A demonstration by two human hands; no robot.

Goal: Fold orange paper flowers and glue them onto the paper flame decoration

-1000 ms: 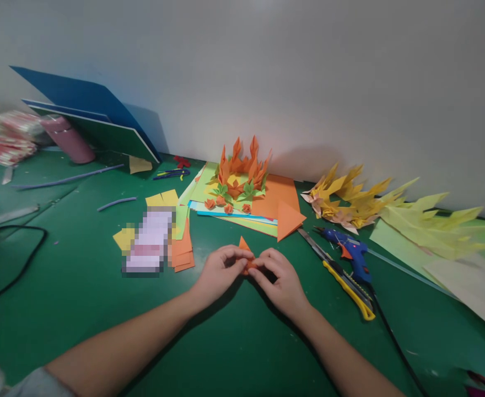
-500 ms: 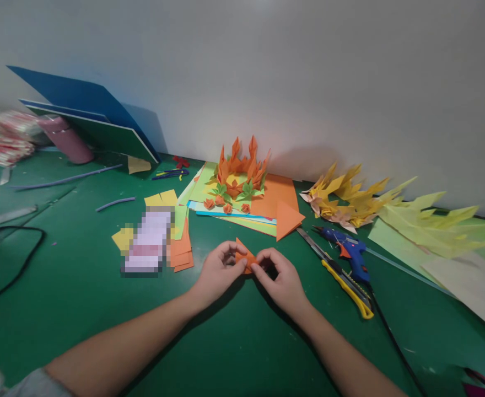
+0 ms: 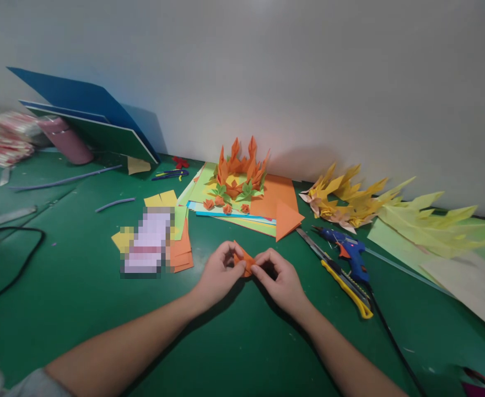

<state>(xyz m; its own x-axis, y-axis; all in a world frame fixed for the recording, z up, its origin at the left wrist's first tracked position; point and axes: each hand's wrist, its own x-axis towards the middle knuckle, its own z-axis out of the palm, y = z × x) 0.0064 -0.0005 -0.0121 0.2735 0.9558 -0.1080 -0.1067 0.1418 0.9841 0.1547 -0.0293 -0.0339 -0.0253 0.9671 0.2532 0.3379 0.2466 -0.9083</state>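
Pinching thumb-to-finger, left hand (image 3: 220, 274) grips left side of folded orange paper (image 3: 248, 259); paper bridges hands, neither nearer, long axis unclear from here; right hand (image 3: 283, 280), fingers curled, nips right edge; yellow cutter (image 3: 345, 288) lies rightward.

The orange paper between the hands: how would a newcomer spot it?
On the green table, find where the left hand and right hand nearly meet. The orange paper is the small folded piece pinched between them. Unlike the orange triangle lying beyond it, this piece is held.
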